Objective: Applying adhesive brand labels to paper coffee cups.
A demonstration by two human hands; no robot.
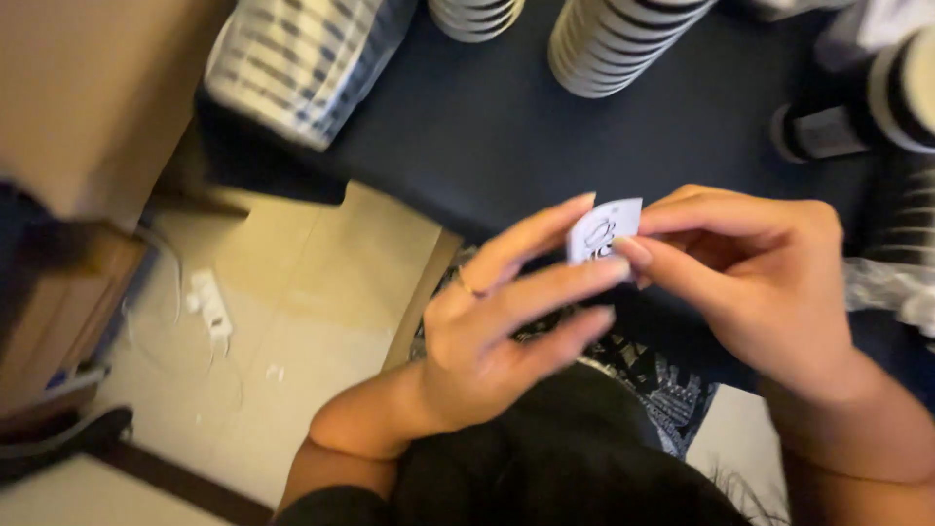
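**Sticker pinched between both your hands**

Sticker (604, 230), small and white with a dark printed design, sits just right of centre, above the dark table (506, 127). Your right hand (769, 282), at 3 o'clock from it, is closed on its right edge with thumb and forefinger. Your left hand (506, 321), at 7 o'clock, has its fingers stretched out, the fingertips touching the sticker's left side; a ring shows on one finger. Stacks of striped cups (609, 39) stand at 12 o'clock. A white power strip (209, 304) lies on the floor at 9 o'clock.
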